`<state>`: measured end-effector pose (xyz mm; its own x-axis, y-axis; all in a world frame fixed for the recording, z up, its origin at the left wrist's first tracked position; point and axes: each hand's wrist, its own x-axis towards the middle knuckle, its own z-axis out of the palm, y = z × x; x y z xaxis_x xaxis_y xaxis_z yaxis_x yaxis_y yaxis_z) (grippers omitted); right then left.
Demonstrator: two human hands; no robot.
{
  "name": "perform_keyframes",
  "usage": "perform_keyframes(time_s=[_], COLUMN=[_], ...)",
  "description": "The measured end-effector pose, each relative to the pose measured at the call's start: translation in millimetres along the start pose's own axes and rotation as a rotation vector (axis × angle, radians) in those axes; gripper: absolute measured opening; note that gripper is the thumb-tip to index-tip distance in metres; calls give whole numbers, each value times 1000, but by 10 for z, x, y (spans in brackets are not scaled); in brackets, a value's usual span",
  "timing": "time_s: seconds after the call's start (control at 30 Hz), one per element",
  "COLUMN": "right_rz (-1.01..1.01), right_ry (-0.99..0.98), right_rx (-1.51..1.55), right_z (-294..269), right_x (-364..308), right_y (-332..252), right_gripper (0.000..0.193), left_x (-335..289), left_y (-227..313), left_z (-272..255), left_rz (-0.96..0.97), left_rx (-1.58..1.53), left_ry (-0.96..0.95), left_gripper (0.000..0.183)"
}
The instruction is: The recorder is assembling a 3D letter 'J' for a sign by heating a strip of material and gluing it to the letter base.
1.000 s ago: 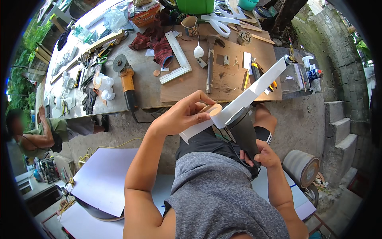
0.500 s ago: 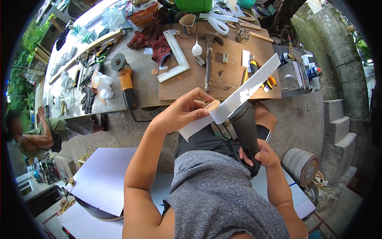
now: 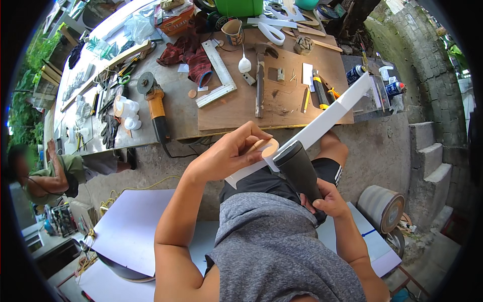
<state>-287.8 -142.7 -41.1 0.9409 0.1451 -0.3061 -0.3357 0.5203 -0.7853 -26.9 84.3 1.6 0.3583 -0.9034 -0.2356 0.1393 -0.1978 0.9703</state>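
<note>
Head view: left hand (image 3: 232, 155) pinches the tan round disc (image 3: 271, 148); white strip (image 3: 327, 119) curls round it, long end off to that hand's upper right. Right hand (image 3: 333, 200) is wrapped on the black blower-like tool (image 3: 300, 173). Versus half a second back, tool's end swung toward the disc, so it's just beside the bend. Contact: can't tell.

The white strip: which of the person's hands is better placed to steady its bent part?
Probably the left hand: its fingers hold the tan rounded piece at the bend of the white strip. The right hand is occupied, gripping the black tool.
</note>
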Motion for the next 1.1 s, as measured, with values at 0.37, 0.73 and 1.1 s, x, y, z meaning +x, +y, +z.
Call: perform_keyframes(time_s=[0.37, 0.73, 1.1], right_rz=[-15, 9, 36], right_ry=[11, -1, 8], right_rx=[34, 32, 57], right_z=[-5, -7, 15], right_x=[-34, -50, -35], right_y=[60, 81, 64], right_gripper=[52, 55, 52], left_x=[26, 9, 30], left_y=[132, 87, 63], left_z=[52, 27, 30], left_rz=[33, -28, -80], left_rx=[103, 85, 164], left_ry=[-15, -8, -10], left_gripper=[30, 30, 27])
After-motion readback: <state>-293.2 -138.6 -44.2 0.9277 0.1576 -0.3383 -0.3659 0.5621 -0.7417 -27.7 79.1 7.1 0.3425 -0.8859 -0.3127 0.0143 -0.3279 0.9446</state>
